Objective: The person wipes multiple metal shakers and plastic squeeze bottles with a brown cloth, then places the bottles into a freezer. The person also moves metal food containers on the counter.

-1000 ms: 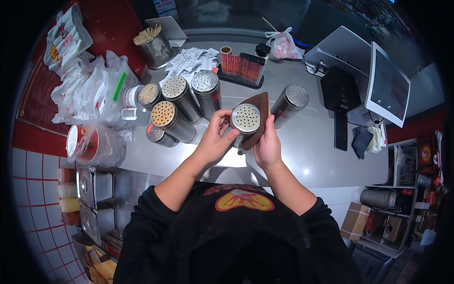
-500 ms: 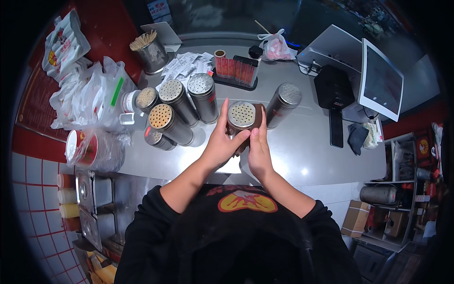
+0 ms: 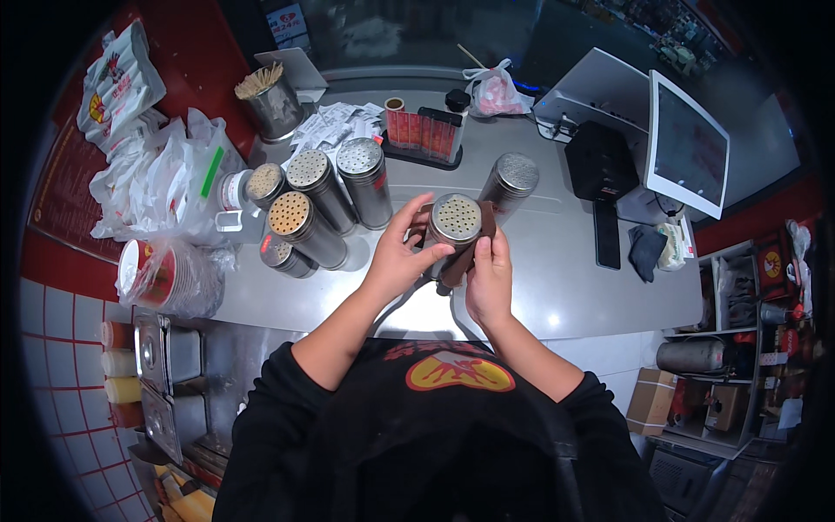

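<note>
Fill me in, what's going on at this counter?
A person at a grey counter holds a metal shaker with a perforated lid in both hands. The left hand grips its side; the right hand presses a brown cloth against it. Five similar shakers stand grouped to the left, one more shaker just behind the held one. A monitor sits at the right.

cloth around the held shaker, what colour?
Dark brown cloth, wrapped around the silver shaker; head view.
</note>
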Demonstrator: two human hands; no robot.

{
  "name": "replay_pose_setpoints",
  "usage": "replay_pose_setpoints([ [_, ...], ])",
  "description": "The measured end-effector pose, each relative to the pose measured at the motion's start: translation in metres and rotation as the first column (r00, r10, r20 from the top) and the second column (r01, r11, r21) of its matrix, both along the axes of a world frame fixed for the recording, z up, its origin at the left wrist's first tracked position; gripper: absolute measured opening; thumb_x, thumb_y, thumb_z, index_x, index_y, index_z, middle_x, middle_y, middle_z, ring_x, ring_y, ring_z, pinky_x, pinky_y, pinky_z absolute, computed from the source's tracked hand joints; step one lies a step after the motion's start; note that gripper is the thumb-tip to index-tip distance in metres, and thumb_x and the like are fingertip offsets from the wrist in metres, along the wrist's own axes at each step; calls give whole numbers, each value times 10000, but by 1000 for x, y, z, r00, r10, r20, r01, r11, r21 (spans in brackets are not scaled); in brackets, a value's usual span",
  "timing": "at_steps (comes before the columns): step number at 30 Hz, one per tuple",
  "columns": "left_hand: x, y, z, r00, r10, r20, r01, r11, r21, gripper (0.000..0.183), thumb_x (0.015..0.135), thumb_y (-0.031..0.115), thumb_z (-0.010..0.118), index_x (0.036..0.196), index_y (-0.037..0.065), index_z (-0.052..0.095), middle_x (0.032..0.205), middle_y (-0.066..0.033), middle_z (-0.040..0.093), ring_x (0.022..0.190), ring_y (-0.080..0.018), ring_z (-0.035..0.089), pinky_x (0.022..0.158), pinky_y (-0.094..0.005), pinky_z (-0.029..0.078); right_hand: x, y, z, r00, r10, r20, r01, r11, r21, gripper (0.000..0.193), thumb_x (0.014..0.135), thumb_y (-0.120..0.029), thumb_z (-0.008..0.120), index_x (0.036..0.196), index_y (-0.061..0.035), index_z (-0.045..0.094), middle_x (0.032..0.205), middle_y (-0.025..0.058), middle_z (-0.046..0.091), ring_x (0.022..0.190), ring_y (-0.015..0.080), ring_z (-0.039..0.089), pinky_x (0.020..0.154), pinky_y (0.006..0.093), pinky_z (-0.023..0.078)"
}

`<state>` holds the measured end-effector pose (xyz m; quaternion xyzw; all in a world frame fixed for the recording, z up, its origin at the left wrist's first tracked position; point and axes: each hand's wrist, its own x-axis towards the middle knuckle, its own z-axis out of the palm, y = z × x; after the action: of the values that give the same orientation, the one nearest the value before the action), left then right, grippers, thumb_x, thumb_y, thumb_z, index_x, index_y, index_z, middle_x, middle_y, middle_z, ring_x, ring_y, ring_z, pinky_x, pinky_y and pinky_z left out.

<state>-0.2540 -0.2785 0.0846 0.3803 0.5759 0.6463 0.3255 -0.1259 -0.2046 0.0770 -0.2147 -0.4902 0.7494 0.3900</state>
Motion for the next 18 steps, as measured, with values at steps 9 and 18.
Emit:
replay_pose_setpoints([
  [9, 2, 13, -4, 999, 39, -37, -35, 995, 96, 925, 679, 120, 798, 1407, 66, 229, 1171, -77, 461, 1125, -169, 470, 940, -304, 406, 19, -7, -4, 973, -77, 217, 4, 947, 321, 406, 968, -209, 418, 1330, -27, 422, 1339, 180, 437, 1290, 247, 352, 1053, 317, 252],
  [18, 11, 15, 6, 962, -214, 168, 195, 973, 122, 782, 788, 18, 675, 1397, 1, 185, 1351, -161, 404, 1226, -207, 427, 1039, -324, 329, 25, 14, -3, 997, -60, 57, 51, 988, 146, 405, 981, -218, 396, 1328, -9, 413, 1234, 98, 524, 1110, 143, 487, 956, 278, 367],
])
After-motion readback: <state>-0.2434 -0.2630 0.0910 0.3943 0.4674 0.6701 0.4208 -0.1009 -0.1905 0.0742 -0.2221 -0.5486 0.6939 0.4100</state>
